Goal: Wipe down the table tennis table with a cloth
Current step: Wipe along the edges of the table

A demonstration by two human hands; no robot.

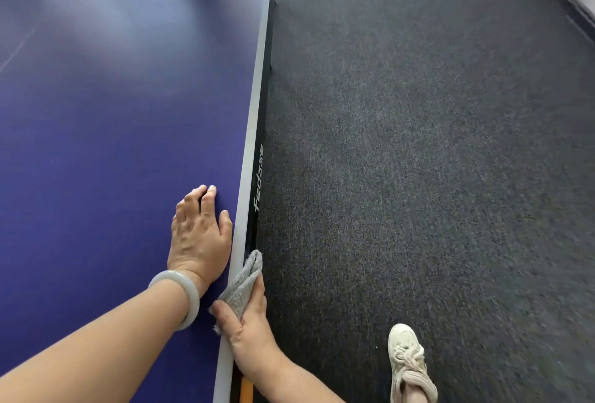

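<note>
The blue table tennis table point(106, 132) fills the left half of the view, with a white line along its right edge and a black side rail below it. My left hand point(199, 235) lies flat on the blue top close to that edge, a pale bangle on its wrist. My right hand point(244, 322) grips a folded grey cloth point(246, 280) and holds it against the table's edge and side rail, just right of my left wrist.
Dark grey carpet point(418, 145) covers the floor to the right of the table. My foot in a cream shoe point(407, 357) stands on it at the lower right. A wall base runs across the top right corner.
</note>
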